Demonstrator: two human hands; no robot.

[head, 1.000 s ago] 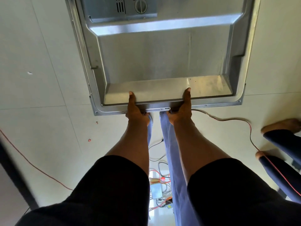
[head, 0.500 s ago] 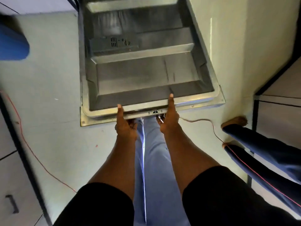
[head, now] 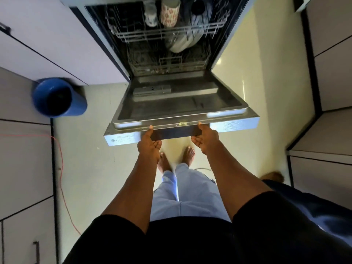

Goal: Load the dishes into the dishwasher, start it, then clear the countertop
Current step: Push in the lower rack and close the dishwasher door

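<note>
We have a single wide-angle view from the head, facing forward and steeply down; the dishwasher door [head: 181, 103] sits near, at upper centre, the floor [head: 91, 168] well below.

Door [head: 171, 107]: metal. The inner liner was dull grey, smooth and matt; the front lip was brushed and bright and caught the light.
Rack [head: 163, 34]: thin grey wire, which looked coated.
Cup [head: 170, 13]: smooth and pale with a red print; its material could not be told.
Bin [head: 76, 103]: blue plastic, smooth with a slight gloss.
Floor [head: 95, 149]: pale and smooth, and it shone glossily.
Cabinets [head: 24, 159]: flat grey panels that looked smooth and matt.
Trousers [head: 190, 197]: light blue cloth, matt.
Sleeves [head: 114, 242]: black cloth, matt.
Cable [head: 61, 168]: thin, with a smooth red sheath.
</note>
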